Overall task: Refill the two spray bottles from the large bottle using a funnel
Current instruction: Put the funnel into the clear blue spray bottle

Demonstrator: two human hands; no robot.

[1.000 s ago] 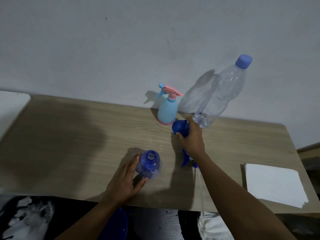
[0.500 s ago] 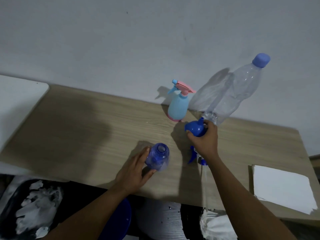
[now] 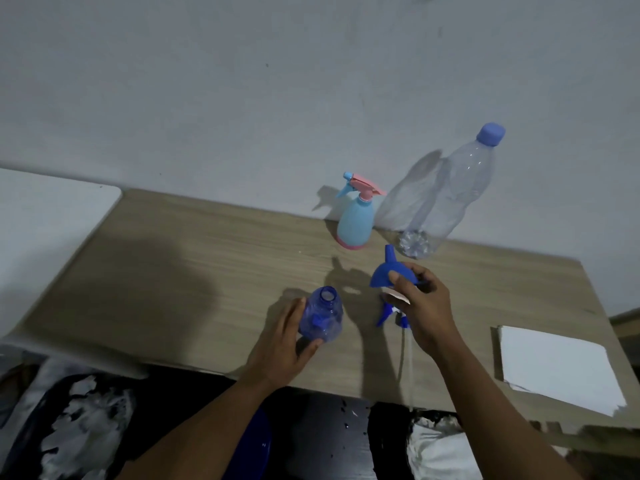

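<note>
The pale wood-grain tabletop (image 3: 173,271) ran under a blank grey wall. A second earlier my right hand (image 3: 426,306) had been low by the base of the large bottle (image 3: 446,195). Now it had lifted the funnel (image 3: 391,268) to centre frame, fingers pinching its rim, spout pointing up. My left hand (image 3: 280,344) wrapped the translucent blue spray bottle (image 3: 322,317) at lower centre, its neck open. I judged the funnel needed turning over into that neck. It looked like smooth hard plastic, while the large bottle was thin, clear, ribbed and still capped.
</note>
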